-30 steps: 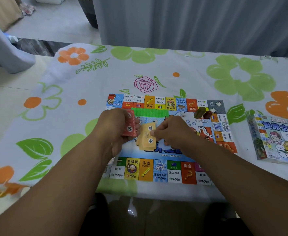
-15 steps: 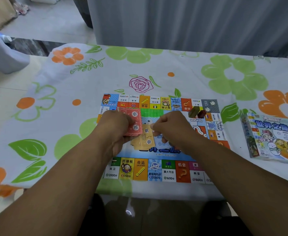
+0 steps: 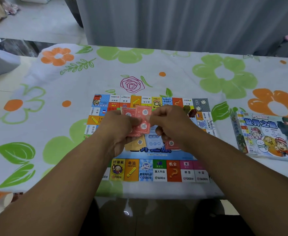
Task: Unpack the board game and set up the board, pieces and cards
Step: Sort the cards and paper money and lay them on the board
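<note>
- The red cards (image 3: 144, 123) are gripped as a loose fan in the curled left hand (image 3: 120, 132), above the middle of the board (image 3: 158, 171).
- One card's edge is pinched by the right hand (image 3: 172, 122); card sorting seems to be in hand.
- Next, squaring the fan and stacking it on the board is called for.

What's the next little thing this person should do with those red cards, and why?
Probably pull the pinched card into line and square the red cards into one neat pile. The left hand grips them in a loose fan above the board, the right hand pinches one, and the yellow cards already lie on the board below.
</note>
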{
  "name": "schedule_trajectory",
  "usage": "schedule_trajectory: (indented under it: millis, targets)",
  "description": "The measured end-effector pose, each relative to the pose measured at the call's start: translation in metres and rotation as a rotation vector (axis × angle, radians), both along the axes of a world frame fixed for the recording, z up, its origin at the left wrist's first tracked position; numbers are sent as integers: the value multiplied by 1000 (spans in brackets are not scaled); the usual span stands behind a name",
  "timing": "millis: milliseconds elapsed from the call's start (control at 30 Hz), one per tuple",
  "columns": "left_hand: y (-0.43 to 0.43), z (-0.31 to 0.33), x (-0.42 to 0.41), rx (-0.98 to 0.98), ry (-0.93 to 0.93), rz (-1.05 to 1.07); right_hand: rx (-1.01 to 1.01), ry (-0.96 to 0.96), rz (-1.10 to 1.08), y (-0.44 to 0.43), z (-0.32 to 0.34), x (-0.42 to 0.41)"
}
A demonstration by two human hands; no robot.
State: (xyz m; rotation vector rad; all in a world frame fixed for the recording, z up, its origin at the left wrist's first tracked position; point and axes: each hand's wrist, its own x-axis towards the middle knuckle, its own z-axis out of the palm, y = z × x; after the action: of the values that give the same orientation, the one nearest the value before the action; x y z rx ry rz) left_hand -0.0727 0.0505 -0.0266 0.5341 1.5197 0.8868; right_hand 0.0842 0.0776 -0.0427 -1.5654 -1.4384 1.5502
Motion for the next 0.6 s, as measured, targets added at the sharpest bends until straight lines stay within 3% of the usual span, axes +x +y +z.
schedule_trajectory:
  millis: [300, 600]
  targets:
    - [3, 3, 4, -38, -96, 41, -59, -291, -81, 11, -11, 51]
    - [4, 2, 13, -50, -91, 27, -50, -565, 3, 10, -21, 59]
